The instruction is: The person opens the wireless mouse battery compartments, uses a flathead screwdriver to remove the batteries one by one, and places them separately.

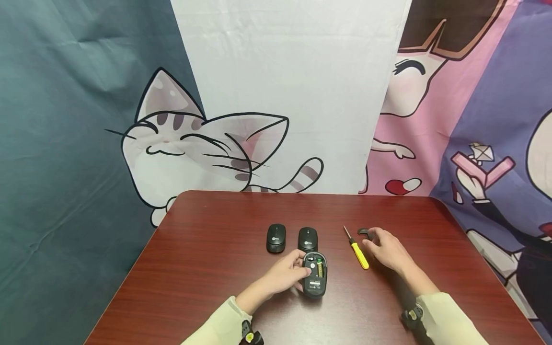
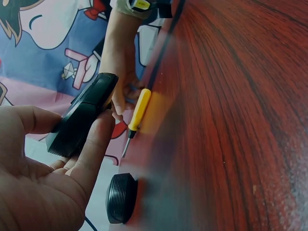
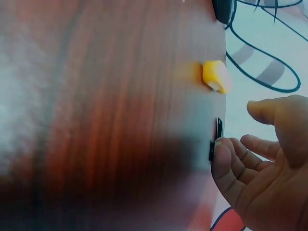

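My left hand grips a black computer mouse, its underside turned toward the head camera. In the underside, the battery bay is uncovered and a battery lies in it. From the left wrist view, thumb and fingers hold this mouse by its sides, above the table. On the right, my right hand reaches to a small, thin dark piece lying on the table. In the right wrist view its index fingertip is right at that piece, while the thumb stands apart with nothing pinched.
Two more black mice stand on the brown table: one at left, one just behind the held mouse. A screwdriver with a yellow handle lies left of my right hand. A printed cloth hangs behind the table.
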`<state>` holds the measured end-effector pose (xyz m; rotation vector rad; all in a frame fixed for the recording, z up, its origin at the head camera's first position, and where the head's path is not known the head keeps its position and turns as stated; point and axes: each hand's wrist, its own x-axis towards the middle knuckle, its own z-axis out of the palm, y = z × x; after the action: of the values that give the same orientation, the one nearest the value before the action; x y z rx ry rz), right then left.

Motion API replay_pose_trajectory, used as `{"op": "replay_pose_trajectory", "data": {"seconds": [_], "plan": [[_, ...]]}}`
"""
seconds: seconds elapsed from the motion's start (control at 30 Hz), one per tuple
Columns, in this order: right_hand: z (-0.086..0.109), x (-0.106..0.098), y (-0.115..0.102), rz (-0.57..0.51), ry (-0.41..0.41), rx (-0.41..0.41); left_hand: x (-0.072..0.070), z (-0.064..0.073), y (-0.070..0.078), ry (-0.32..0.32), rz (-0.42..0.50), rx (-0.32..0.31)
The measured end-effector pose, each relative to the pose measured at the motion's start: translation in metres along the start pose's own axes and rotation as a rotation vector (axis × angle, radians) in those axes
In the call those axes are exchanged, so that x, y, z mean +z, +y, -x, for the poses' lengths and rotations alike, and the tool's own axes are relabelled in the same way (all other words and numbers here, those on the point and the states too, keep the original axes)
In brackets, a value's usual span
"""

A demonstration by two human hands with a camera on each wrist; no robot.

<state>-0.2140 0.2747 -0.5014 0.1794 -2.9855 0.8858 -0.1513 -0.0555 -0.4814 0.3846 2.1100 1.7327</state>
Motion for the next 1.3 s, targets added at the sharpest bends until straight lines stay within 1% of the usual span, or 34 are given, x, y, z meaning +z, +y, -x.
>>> {"op": "replay_pose_trajectory", "data": {"seconds": [0.13,0.3,0.67,0.73,0.9,1.3], "plan": [[0.006,0.002,-0.005,0.009,-0.017,-0.002,0.001,0.000,0.000,0.000,-0.001,0.007],[0.011,0.004,-0.010,0.022,-0.028,-0.020,0.001,0.000,0.001,0.006,-0.006,0.001],[0.017,0.010,-0.019,0.026,-0.048,-0.048,0.001,0.002,0.003,0.003,-0.009,0.001],[0.017,0.011,-0.021,0.029,-0.051,-0.043,0.001,0.003,0.003,0.004,-0.010,0.005],[0.016,0.015,-0.023,0.058,-0.070,-0.022,0.002,0.003,0.002,-0.001,-0.012,0.010],[0.013,0.020,-0.025,0.124,-0.087,-0.015,0.004,0.003,0.003,-0.004,0.001,0.008]]}}
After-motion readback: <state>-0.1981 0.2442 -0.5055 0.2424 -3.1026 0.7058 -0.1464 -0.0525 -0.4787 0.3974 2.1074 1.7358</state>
